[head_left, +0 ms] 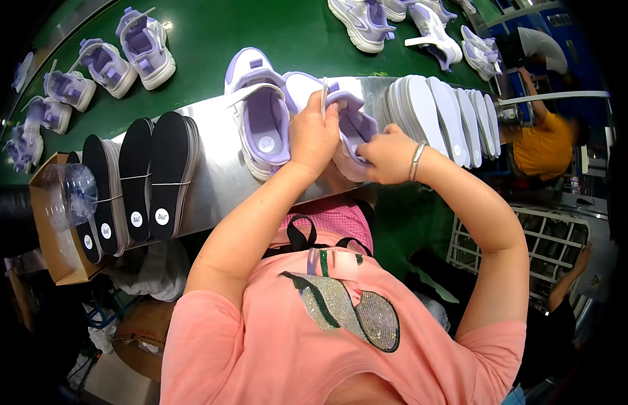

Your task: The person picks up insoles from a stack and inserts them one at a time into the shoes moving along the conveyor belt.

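Two white and lilac sneakers lie side by side on the metal ledge in front of me. My left hand (pixel 315 140) is closed on the right-hand sneaker (pixel 349 167), near its raised strap and tongue. At that sneaker's heel opening, my right hand (pixel 393 156) has its fingers curled against the collar, the thumb side reaching its inner edge. Whether anything small is under those fingers is hidden. The left-hand sneaker (pixel 265 125) stands untouched, its strap folded outward and a round white sticker on its lilac insole.
Bundles of black insoles (pixel 171 152) lie left on the metal ledge (pixel 218 155), beside a cardboard box (pixel 61 253). Stacks of white insoles (pixel 422 111) lie right. More sneakers (pixel 144 50) stand on the green belt (pixel 213 30) beyond. A person in yellow (pixel 543 148) works at far right.
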Motion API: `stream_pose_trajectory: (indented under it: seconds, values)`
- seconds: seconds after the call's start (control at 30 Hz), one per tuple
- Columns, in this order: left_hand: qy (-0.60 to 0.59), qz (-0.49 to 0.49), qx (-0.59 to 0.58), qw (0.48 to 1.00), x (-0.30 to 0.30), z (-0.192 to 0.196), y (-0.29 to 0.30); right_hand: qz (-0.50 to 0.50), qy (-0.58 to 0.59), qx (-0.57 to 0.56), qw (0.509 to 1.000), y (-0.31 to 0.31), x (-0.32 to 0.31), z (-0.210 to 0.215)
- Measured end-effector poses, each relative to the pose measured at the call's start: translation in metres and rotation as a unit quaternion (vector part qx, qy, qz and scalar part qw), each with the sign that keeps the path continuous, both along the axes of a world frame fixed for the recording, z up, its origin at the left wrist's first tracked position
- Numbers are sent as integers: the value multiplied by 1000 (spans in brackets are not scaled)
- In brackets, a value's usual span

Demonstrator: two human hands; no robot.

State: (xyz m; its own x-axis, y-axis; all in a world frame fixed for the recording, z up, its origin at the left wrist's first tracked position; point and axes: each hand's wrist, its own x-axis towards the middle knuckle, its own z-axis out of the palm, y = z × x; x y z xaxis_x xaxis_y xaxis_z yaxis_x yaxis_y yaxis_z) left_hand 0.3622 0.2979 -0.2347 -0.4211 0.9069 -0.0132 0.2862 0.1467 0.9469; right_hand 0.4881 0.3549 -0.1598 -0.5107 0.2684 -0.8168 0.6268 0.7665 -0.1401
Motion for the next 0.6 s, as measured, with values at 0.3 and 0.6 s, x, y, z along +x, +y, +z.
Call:
stream_pose_trajectory:
  seconds: [0.3, 0.6]
  values:
    - [-18, 20, 64, 998, 0, -5, -18, -6, 101, 13, 995, -13, 10, 5]
    - [-116, 3, 63, 991, -9, -10, -49, -75, 357, 101, 925, -22, 27, 59]
